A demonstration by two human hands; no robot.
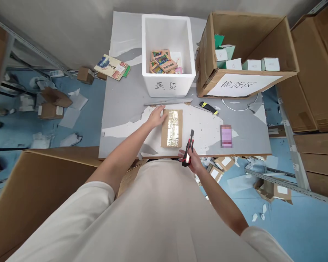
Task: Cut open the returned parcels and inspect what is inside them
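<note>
A flat cardboard box (177, 129) with shiny clear tape down its middle lies on the table before me. My left hand (155, 117) is at its upper left corner, the thumb over the edge and the fingers along the far side, holding it. Near the table's front edge, my right hand (193, 160) grips a red and black utility knife (187, 153). Its blade points away from me, just right of the box and apart from it.
Behind the box stand a white foam bin (168, 82) with small packs inside and an open carton (207, 69) holding several white-green boxes. A yellow-black cutter (209, 108), a pink pack (226, 136) and booklets (112, 67) lie on the table (123, 105). A large carton (51, 189) stands left.
</note>
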